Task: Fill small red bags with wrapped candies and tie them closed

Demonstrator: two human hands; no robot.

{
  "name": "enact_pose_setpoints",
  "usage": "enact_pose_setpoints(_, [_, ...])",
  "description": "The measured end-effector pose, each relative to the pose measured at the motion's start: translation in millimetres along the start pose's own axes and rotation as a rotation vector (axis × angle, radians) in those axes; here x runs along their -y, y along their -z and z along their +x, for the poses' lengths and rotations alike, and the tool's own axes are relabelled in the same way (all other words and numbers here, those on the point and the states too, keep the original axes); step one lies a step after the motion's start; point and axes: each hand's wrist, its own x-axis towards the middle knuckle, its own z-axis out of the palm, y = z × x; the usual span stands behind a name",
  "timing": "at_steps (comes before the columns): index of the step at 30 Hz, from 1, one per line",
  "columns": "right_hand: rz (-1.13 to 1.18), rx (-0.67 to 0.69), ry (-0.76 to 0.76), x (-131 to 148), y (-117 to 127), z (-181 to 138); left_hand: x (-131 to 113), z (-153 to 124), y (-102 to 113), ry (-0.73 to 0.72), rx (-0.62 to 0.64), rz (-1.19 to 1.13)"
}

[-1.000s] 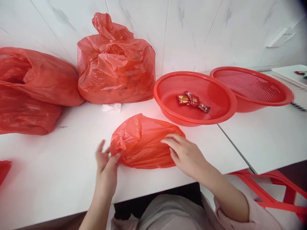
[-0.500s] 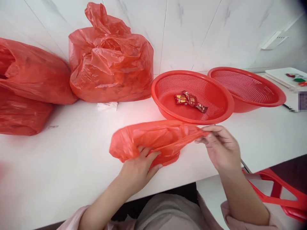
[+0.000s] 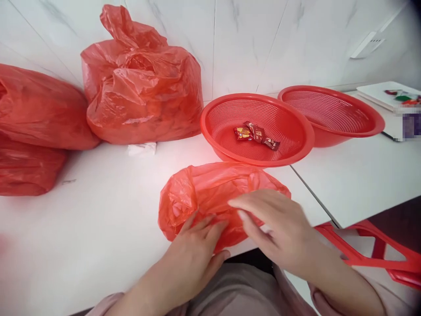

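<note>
A thin red plastic bag lies crumpled on the white table in front of me. My left hand rests on the bag's near side, its fingers spread over the plastic. Above the bag's right part is my right hand, with thumb and forefinger apart and nothing visible between them; its other fingers are partly hidden. Just behind the bag stands a red plastic colander, with a few small wrapped snacks in its bottom.
A second red colander sits behind the first, to its right. Large filled red bags stand along the wall at the left. A white scrap lies before them. At the lower right is a red stool.
My right hand has let go of the bag's right end and moved left over it. The bag is less stretched and more spread out. My left hand remains on it.
</note>
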Motion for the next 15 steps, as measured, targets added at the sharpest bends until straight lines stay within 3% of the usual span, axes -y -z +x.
enact_pose_setpoints(3, [-0.284,0.343,-0.122,-17.2,-28.7,-2.2,-4.2,-5.5,-4.8,0.062,0.100,-0.029])
enact_pose_setpoints(6, [-0.425,0.556,-0.224,-38.5,-42.2,-11.5,5.1,-10.1,-5.7,0.094,0.069,-0.101])
enact_pose_setpoints(11, [-0.351,0.577,-0.201,-61.9,-36.8,-10.2,40.9,-6.0,1.5,0.214,-0.222,0.050])
enact_pose_setpoints(15, [-0.223,0.495,-0.146,-66.9,-29.6,2.4,54.4,-9.2,12.9,0.158,-0.221,0.077])
